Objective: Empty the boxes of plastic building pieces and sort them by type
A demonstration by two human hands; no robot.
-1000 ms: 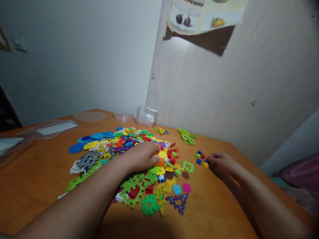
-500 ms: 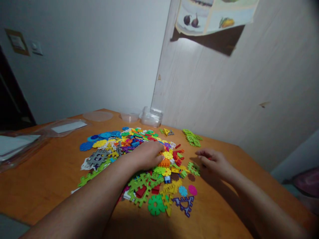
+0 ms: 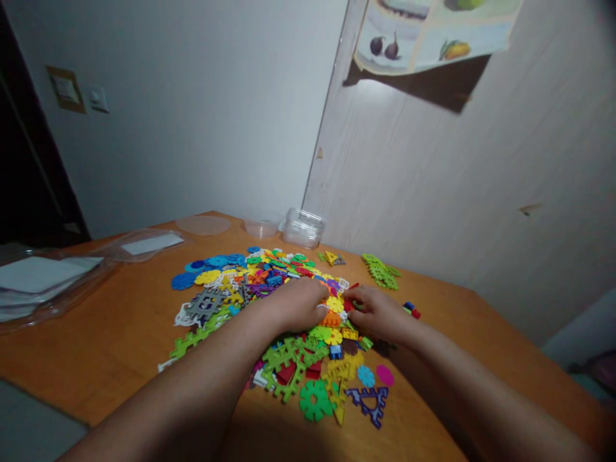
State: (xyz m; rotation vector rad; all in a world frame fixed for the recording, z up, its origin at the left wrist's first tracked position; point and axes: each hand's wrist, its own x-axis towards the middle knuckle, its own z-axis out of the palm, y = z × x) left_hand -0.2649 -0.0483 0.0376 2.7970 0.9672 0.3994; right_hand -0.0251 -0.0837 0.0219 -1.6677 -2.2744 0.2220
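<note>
My left hand (image 3: 303,305) rests over the middle of a heap of plastic building pieces (image 3: 274,350), its fingers curled downward; anything it holds is hidden. Across from it, my right hand (image 3: 380,313) reaches into the heap's right side, thumb and fingers bent around a red block (image 3: 348,305). Between the two hands lie a yellow flower-shaped disc (image 3: 335,305) and an orange toothed block (image 3: 331,319). Nearer to me are a green notched disc (image 3: 315,400), a purple triangular frame (image 3: 369,403), a light blue disc (image 3: 366,376) and a pink disc (image 3: 385,375).
Red and blue blocks (image 3: 412,310) sit just right of my right hand. Green lattice pieces (image 3: 381,272) and a small yellow-grey group (image 3: 332,258) lie farther back. Clear plastic containers (image 3: 304,229) stand by the wall; plastic bags with white cards (image 3: 151,244) lie left.
My right hand has moved left from the table into the heap's edge. Red and blue blocks now show where it was. The left hand stays over the heap; the view has shifted slightly.
</note>
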